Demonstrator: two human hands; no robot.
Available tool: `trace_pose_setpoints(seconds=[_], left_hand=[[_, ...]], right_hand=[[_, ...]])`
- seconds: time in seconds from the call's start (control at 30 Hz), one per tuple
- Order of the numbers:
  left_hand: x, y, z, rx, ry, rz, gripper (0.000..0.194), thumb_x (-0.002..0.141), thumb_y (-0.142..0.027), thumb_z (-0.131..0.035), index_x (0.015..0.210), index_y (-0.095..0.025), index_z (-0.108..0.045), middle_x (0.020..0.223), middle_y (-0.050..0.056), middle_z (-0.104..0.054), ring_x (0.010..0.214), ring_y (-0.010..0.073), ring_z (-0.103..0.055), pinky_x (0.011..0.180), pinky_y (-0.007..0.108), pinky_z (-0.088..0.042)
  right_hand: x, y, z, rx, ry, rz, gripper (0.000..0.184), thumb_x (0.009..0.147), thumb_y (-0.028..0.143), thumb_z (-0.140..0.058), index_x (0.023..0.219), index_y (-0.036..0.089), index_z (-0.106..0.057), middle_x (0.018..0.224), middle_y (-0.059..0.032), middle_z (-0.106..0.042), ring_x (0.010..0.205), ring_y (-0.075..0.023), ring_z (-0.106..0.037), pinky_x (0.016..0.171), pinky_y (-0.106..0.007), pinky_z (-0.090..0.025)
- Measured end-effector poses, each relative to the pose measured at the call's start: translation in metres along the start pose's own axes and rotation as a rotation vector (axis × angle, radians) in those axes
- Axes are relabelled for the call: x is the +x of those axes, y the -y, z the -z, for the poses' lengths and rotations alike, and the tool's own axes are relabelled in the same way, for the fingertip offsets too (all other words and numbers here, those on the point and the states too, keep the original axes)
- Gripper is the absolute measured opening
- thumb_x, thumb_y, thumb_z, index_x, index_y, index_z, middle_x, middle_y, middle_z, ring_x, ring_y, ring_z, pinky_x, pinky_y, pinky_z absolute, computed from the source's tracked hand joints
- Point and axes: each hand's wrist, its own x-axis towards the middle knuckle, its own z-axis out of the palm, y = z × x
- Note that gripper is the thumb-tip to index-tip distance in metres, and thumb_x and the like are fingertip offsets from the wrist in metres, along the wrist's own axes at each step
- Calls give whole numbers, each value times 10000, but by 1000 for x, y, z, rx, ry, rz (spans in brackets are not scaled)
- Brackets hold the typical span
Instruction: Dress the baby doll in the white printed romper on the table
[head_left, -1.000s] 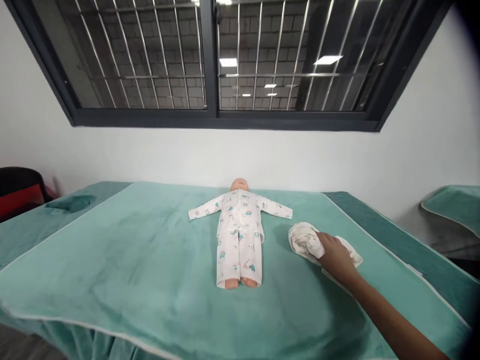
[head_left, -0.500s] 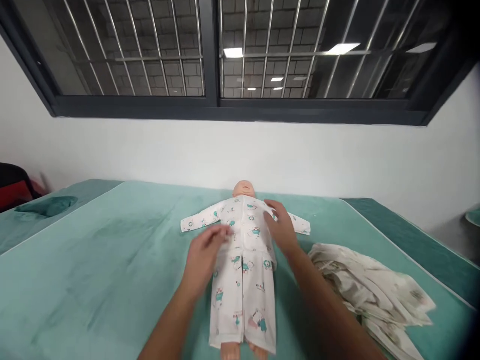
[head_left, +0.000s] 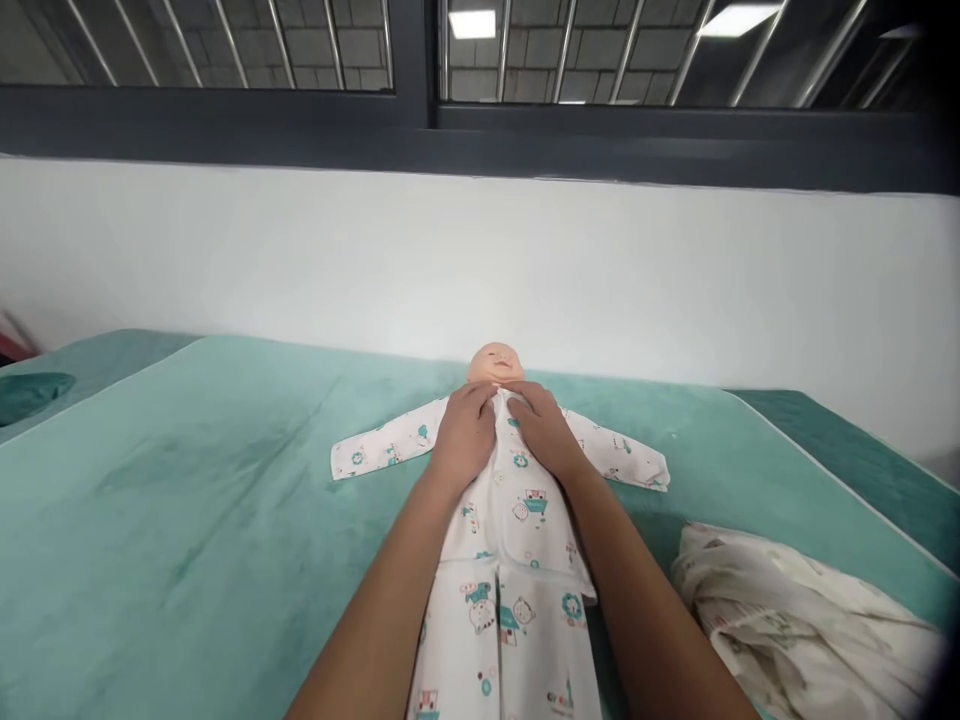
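A baby doll (head_left: 496, 362) lies on its back, its head toward the wall. It wears a white pajama top (head_left: 517, 510) printed with small teal and pink figures, and matching pajama pants (head_left: 517, 640). Its sleeves stretch out to both sides. My left hand (head_left: 466, 432) is on the left side of the top's collar, fingers bent and closed on the cloth. On the other side of the front opening, my right hand (head_left: 546, 425) has its fingers curled on the collar likewise. Both sets of fingertips meet just below the doll's chin and are partly hidden.
A teal plush cover (head_left: 247, 540) spreads under the doll. To the right lies a crumpled white printed cloth (head_left: 802, 620). Behind the doll rises a white wall (head_left: 337, 260), with a dark-framed window (head_left: 427, 140) above it. A darker teal round piece (head_left: 34, 395) sits at far left.
Both hands have moved up from beside the doll's torso to the collar of the pajama top and closed there. The view has tipped down and come nearer.
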Motion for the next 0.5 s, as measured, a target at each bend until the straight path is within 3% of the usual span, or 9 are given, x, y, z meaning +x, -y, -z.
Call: trace_pose_setpoints(seconds=[0.2, 0.5], left_hand=[[-1, 1, -1, 4, 18, -8, 394, 944, -135, -378, 1202, -173, -674, 1330, 63, -625, 1267, 193, -520, 1129, 369, -376], [-4, -1, -1, -10, 21, -1, 411, 942, -134, -363, 1198, -212, -675, 1333, 34, -621, 1268, 179, -515, 1120, 341, -376]], right_hand=[[3, -4, -3, 73, -40, -75, 293, 832, 285, -462, 1074, 215, -613, 1187, -59, -634, 1177, -264, -493, 1054, -464, -332], [2, -4, -3, 108, -89, -77, 226, 828, 298, -484, 1005, 215, -597, 1124, -64, -657, 1122, -258, -524, 1031, -454, -356]])
